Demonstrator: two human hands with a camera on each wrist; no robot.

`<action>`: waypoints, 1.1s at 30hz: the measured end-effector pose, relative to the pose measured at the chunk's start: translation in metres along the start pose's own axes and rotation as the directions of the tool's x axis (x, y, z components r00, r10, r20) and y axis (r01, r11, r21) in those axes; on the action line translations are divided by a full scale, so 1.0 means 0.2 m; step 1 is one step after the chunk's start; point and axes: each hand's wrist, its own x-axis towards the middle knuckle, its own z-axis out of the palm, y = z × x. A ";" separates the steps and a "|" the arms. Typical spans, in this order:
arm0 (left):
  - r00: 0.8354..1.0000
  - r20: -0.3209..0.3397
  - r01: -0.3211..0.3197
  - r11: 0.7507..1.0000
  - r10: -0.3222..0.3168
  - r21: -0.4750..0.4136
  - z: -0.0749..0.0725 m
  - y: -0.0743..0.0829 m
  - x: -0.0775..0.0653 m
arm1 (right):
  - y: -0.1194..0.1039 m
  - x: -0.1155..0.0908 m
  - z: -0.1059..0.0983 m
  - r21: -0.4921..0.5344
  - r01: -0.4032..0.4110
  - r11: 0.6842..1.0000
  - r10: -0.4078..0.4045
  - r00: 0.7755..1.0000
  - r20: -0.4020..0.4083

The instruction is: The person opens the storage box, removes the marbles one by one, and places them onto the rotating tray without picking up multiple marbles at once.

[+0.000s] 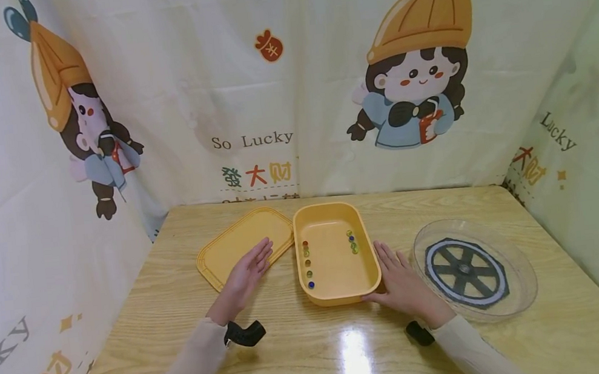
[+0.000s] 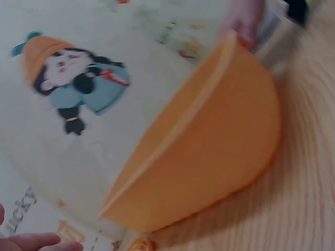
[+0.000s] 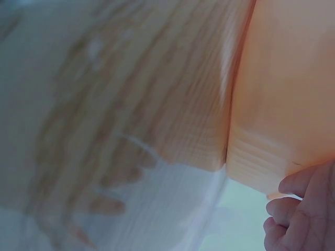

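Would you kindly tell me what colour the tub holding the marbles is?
The tub is yellow-orange, showing best in the head view.

The yellow tub (image 1: 339, 301) sits open side up, the right hand (image 1: 404, 282) against its right side. Inside, five small marbles (image 1: 308, 263) line the left wall, red farthest, blue nearest; a few more, mostly yellow-green, cluster by the right wall. The matching lid (image 1: 245, 241) lies flat just left, partly hidden by the left hand (image 1: 242, 283).

Wood-grain table (image 1: 291, 364), bearing at right a clear round dish (image 1: 521, 276) with a dark spoked disc (image 1: 465, 269), possibly a separate insert; behind, pale cloth (image 1: 170, 54) printed with orange-hatted cartoon figures (image 1: 420, 64) and "So Lucky" lettering (image 1: 252, 140).
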 end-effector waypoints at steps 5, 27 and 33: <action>0.997 -0.062 -0.011 0.883 0.045 0.470 0.14 -0.05 0.06 | -0.01 0.00 -0.01 0.001 -0.003 1.000 0.003 1.000 0.002; 0.978 0.027 -0.014 -0.064 0.206 0.998 0.24 -0.18 0.16 | 0.00 0.00 0.00 0.000 0.002 1.000 -0.002 1.000 -0.001; 0.990 0.038 -0.031 -0.050 0.134 0.998 0.24 -0.18 0.16 | -0.01 0.00 -0.01 -0.015 0.003 1.000 -0.003 1.000 0.004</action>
